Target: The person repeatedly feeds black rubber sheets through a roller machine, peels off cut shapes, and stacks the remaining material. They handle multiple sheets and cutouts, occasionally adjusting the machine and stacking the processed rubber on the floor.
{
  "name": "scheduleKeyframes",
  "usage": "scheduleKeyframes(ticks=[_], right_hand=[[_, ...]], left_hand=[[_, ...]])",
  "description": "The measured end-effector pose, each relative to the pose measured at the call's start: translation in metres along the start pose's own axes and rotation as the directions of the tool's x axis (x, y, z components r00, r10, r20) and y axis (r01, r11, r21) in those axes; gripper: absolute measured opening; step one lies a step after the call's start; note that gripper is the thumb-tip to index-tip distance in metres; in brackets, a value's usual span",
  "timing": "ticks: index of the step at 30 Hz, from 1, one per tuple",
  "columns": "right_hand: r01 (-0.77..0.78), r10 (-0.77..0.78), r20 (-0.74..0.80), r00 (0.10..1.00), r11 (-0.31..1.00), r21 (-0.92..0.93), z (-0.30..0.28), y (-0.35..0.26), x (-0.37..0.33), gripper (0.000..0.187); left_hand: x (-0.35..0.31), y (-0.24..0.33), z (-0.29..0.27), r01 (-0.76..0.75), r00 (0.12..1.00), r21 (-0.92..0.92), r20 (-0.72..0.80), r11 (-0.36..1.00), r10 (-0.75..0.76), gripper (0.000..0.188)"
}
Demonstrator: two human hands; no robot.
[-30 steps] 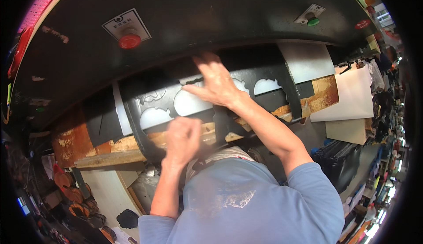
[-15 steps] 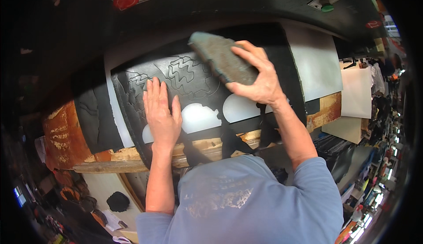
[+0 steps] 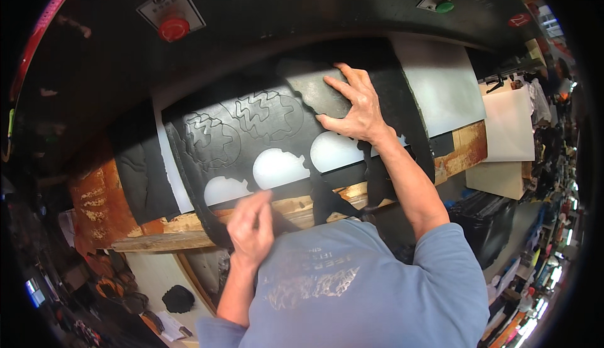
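Observation:
A black sheet of leather-like material (image 3: 214, 159) lies across the worktable, with outlines of rounded, zigzag-edged shapes pressed into it and several cut-out openings along its near side. My right hand (image 3: 355, 106) grips a grey, flat-topped cutting die (image 3: 321, 90) with one wavy edge. The die rests on or just over the sheet, to the right of the pressed outlines; whether it touches fully is hidden. Near the table's front edge, by the leftmost opening, is my left hand (image 3: 250, 228). Motion smears its bent fingers, and nothing can be made out in them.
Overhead, a dark machine beam (image 3: 302, 8) carries a red button (image 3: 173, 28) and a green button (image 3: 444, 5). A pale board (image 3: 437, 84) lies at the right. The worn wooden table edge (image 3: 163, 241) runs along the front, and black strips hang over it.
My right hand has brought the die down toward the sheet. My left hand has left the sheet's pressed area and drawn back toward the table's front edge.

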State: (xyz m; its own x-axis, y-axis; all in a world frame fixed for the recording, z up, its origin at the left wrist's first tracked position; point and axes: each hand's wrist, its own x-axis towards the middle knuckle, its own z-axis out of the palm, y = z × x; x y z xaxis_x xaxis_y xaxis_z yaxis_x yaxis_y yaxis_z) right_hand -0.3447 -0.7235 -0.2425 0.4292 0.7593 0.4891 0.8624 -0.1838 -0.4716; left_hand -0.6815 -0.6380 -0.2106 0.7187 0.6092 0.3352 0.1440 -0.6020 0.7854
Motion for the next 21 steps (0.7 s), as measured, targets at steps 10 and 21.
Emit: scheduleKeyframes(ticks=[10,21], right_hand=[[-0.046,0.123,-0.381,0.916,0.977,0.207,-0.065,-0.01,-0.003,0.035],[-0.2,0.378,-0.497,0.781,0.905,0.375,-0.148,0.029,-0.059,0.023]], left_hand=[[-0.029,-0.019,0.032,-0.224,0.968,0.167,-0.072,0.96,0.238,0.023],[-0.026,-0.008,0.039,-0.238,0.961,0.322,-0.059,0.916,0.27,0.009]])
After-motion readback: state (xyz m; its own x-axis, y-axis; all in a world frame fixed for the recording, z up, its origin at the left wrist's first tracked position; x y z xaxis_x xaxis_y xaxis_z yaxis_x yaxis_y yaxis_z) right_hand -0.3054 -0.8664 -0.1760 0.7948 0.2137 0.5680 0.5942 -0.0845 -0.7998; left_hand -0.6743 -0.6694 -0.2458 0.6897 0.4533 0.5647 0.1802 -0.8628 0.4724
